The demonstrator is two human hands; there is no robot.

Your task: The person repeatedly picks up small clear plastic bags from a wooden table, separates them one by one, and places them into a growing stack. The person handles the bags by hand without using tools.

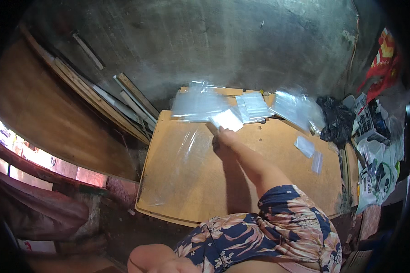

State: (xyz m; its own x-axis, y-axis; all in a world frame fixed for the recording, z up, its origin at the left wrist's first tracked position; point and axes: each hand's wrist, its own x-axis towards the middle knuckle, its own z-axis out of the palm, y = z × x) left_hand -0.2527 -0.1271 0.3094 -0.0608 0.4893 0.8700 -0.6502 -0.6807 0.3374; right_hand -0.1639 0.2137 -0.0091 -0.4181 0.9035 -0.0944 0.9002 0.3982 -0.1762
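Observation:
My right arm stretches across the yellowish wooden table, and my right hand (pixel 225 135) is at a white flat packet (pixel 228 120) near the far side. The fingers are closed on its near edge. Right behind the packet lies a stack of clear plastic bags (pixel 200 107). Another bundle of clear bags (pixel 254 107) sits just to its right. A large clear plastic sheet (pixel 180 157) is spread over the left half of the table. My left hand does not show; only bare skin appears at the lower edge.
More clear plastic bags (pixel 292 110) lie at the far right, beside a black plastic bag (pixel 336 120). Two small clear bags (pixel 304 146) rest on the table's right part. A grey crate (pixel 368 122) and a white printed bag (pixel 379 170) flank the right edge. Wooden planks (pixel 136 100) lean at left.

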